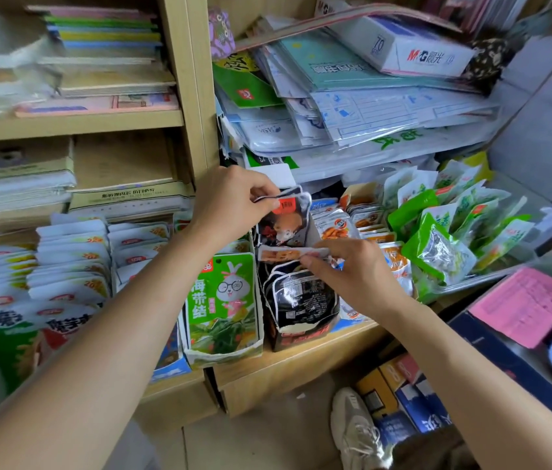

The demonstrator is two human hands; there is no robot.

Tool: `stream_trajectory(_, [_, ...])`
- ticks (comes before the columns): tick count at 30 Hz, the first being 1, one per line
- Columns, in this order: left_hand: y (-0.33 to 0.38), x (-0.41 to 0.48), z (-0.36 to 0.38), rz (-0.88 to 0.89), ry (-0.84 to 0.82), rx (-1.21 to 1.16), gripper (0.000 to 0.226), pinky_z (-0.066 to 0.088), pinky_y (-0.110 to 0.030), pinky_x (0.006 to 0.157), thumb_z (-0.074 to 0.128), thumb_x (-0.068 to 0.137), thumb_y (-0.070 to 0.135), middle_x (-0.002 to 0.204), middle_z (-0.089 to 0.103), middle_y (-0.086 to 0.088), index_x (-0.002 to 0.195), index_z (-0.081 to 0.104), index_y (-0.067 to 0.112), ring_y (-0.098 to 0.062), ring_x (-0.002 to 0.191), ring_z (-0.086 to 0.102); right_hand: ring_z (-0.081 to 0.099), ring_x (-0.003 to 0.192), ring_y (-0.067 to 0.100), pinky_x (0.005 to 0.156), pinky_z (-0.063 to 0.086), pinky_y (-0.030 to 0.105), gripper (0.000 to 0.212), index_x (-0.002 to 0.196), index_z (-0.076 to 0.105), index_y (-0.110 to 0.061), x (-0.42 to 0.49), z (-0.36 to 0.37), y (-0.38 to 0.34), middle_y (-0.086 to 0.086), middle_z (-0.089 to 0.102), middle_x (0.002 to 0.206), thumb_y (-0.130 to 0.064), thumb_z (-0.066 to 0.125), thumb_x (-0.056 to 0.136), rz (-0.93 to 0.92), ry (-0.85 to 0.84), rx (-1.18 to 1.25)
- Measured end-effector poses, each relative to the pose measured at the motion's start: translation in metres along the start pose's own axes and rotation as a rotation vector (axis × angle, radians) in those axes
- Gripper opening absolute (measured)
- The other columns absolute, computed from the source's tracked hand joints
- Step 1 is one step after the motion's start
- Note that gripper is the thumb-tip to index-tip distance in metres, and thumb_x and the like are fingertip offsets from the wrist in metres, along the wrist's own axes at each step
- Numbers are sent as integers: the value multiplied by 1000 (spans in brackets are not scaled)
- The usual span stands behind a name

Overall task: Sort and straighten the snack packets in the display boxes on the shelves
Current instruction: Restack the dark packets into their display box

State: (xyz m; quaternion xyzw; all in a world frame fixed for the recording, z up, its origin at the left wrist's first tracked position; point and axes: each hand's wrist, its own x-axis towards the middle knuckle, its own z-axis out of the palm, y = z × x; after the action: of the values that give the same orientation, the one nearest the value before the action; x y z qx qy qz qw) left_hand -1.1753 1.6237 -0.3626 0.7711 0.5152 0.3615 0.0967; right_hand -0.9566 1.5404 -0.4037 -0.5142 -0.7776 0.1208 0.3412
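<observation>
While the left hand (230, 201) curls its thumb and fingers round the top edge of a dark snack packet (284, 223), the right hand (352, 269) pinches one end of a pale packet with orange print (279, 255) between thumb and forefinger; both packets sit over the black display box (296, 334), which stands on the wooden shelf (301, 361); the dark packet stands upright at the back of the box, its white-rimmed top and red label just beside the left fingertips (262, 191); the pale packet lies crosswise, its free end pointing left, away from the right fingers; below it, black packets (301, 293) with white print stand crammed in the box, slightly crumpled; a green display box (222, 300) stands just beside the black one on its left; orange packets (335, 228) lie to its right.
</observation>
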Motion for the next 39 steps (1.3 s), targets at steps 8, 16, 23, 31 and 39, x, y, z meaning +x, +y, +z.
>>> stream_trajectory(8, [-9,7,-5,-72,-171,-219,17,54,-25,88,69,93,28,98,76,8,105,80,24,-3,92,68,55,54,31,48,40,37,31,68,69,-3,48,-1,15,10,61,58,-27,76,86,84,171,-111])
stream_trajectory(16, [-6,-8,0,10,-109,-104,42,51,-27,70,83,74,44,90,70,21,114,72,37,-1,79,63,59,55,33,49,44,39,38,67,71,-6,77,7,19,11,64,56,-40,77,83,133,95,-156])
stream_trajectory(23, [-2,1,2,-141,-54,-31,27,44,-27,57,89,69,35,73,64,16,85,67,37,-9,71,61,62,65,13,59,50,29,35,95,61,-16,47,-6,0,-4,63,82,-34,85,77,307,229,174])
stream_trajectory(31, [-15,15,5,-301,-137,-279,23,59,-46,79,84,63,42,72,75,7,78,74,28,-21,77,74,59,67,8,63,51,20,36,107,70,-21,32,4,-4,-6,64,81,-31,86,77,202,31,74])
stream_trajectory(39, [-17,11,3,-204,-144,-272,32,60,-43,83,91,69,15,89,77,10,90,73,31,-9,86,73,68,68,18,65,58,36,15,84,77,-19,29,-41,12,2,73,78,-34,78,85,258,122,282])
